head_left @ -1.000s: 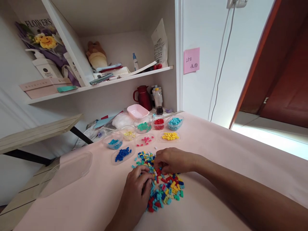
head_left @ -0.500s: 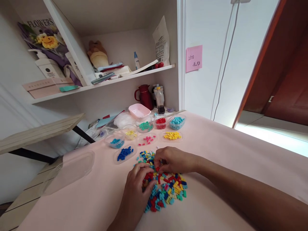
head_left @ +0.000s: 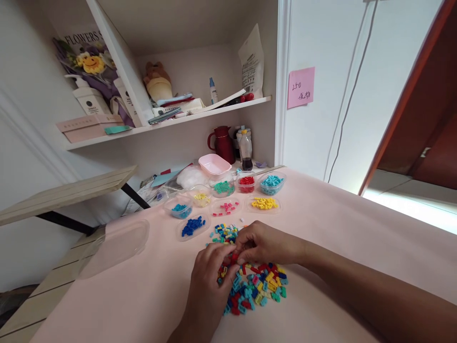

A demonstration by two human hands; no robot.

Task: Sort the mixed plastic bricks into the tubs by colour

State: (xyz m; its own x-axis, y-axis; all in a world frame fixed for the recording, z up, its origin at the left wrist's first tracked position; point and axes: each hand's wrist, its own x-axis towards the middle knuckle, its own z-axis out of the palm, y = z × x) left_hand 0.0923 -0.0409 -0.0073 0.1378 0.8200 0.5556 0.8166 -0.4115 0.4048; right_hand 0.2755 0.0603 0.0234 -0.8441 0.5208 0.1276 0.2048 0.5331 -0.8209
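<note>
My left hand (head_left: 212,274) curls over the left side of a mixed pile of small toy bricks (head_left: 262,286), its fingers and thumb bent around red toy bricks. My right hand (head_left: 262,243) meets it from the right, thumb and fingers pinched at a red toy brick (head_left: 233,257) between the two hands. The fingertips partly hide the red bricks. The pile holds light blue, yellow, red, green and dark blue bricks. More loose bricks (head_left: 224,232) lie just beyond the hands.
Beyond the pile stand clear tubs of sorted bricks: dark blue (head_left: 193,226), pink (head_left: 228,207), yellow (head_left: 264,204), red (head_left: 246,183), light blue (head_left: 272,183) and green (head_left: 223,187). A clear lid (head_left: 124,243) lies left. Behind are a pink basin (head_left: 214,164), red jug (head_left: 223,145) and bottle (head_left: 246,150).
My right hand's fingertips have come against my left hand's fingers, with red bricks now between them. The whole view has shifted, so everything appears further right.
</note>
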